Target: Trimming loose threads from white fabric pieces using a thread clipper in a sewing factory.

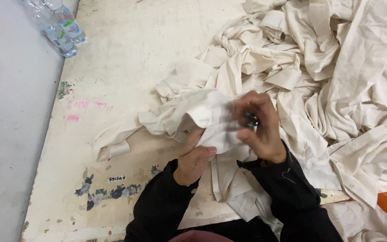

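Here, left to right: two clear plastic bottles with pale labels (top-left corner); left hand pinching the cream cloth piece from below; right hand closed on a small dark tool against it. A slip could nick the fabric; heaped cloth lies right.

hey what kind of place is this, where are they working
Probably a garment or textile workshop. A big heap of cream cloth pieces lies on a worn, stained worktable, and both hands, left and right, grip one piece. Plastic water bottles lie beside the table.
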